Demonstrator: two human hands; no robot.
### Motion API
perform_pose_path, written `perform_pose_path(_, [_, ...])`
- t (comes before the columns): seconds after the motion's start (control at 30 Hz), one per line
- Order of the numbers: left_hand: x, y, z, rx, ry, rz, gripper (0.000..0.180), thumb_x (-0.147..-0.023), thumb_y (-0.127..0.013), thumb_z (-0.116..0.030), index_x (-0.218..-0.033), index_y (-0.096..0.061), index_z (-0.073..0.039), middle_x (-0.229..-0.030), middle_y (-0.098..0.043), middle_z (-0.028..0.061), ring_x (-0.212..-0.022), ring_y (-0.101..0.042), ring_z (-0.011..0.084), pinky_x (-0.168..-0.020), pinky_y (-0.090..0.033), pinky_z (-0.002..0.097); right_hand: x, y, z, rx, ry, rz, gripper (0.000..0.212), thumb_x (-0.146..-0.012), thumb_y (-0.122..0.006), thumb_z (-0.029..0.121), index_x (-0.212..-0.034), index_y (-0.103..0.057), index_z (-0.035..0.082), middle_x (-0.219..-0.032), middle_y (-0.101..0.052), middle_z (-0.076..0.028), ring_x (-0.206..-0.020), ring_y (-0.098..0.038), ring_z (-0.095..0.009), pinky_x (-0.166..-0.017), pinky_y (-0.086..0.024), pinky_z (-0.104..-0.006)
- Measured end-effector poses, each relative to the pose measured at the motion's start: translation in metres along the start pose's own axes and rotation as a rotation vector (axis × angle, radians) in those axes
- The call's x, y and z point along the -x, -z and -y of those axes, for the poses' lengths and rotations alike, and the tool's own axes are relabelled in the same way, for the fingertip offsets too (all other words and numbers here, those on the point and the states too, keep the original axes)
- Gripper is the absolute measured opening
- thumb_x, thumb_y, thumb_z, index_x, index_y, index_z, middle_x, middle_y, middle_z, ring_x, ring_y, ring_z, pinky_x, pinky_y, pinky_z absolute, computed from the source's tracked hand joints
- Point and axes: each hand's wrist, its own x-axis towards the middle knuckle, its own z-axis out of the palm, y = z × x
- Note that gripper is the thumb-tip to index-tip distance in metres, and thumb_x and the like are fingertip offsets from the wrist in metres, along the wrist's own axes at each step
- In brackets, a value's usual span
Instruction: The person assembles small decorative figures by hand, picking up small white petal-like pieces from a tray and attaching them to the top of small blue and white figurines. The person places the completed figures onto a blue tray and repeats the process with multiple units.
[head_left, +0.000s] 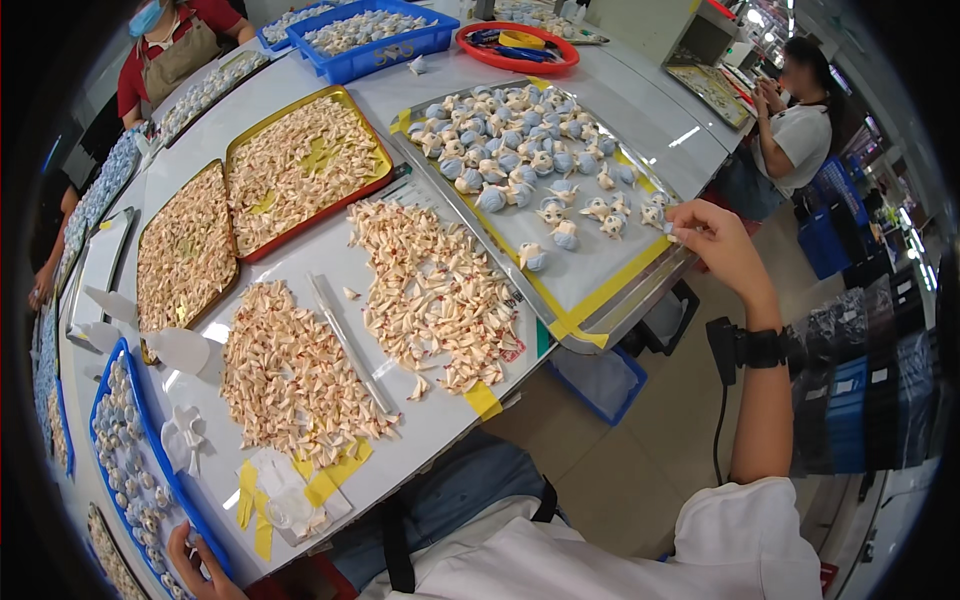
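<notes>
My right hand is at the right edge of a metal tray edged with yellow tape, its thumb and fingers pinched on a small cream-and-blue figurine that they partly hide. Many similar figurines with pointed ears and pale blue bodies crowd the tray's far half; a few stand apart nearer me. At the lower left, my left hand is beside a long blue tray of rounded blue-and-white pieces. Its fingers are apart, and nothing shows in them.
Two heaps of small cream pointed pieces lie on the table, with a clear tube between them. Beyond are two yellow trays of similar pieces, white squeeze bottles, a blue bin and a red basket. Other people sit nearby.
</notes>
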Motion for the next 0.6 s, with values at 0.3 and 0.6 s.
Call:
perform_pose_path(0.3, [0.001, -0.001, -0.001, 0.027, 0.048, 0.009, 0.019, -0.087, -0.056, -0.011, -0.101, -0.059, 0.001, -0.093, -0.059, 0.0127, -0.075, -0.056, 0.0224, -0.063, -0.045, 0.0305, -0.001, -0.003, -0.006, -0.136, 0.105, 0.089, 0.009, -0.078, -0.059, 0.003, -0.084, -0.057, -0.003, -0.086, -0.058, -0.003, -0.084, -0.053, -0.011, -0.077, -0.044, -0.0253])
perform_pose_path(0.6, [0.001, -0.001, 0.003, 0.021, 0.056, 0.014, 0.019, -0.087, -0.056, -0.013, -0.100, -0.060, 0.001, -0.092, -0.059, 0.0124, -0.074, -0.055, 0.0226, -0.063, -0.045, 0.0314, 0.002, -0.011, 0.014, -0.326, 0.042, 0.086, 0.011, -0.081, -0.059, 0.005, -0.086, -0.059, -0.005, -0.082, -0.061, -0.005, -0.077, -0.055, -0.009, -0.072, -0.046, -0.0226])
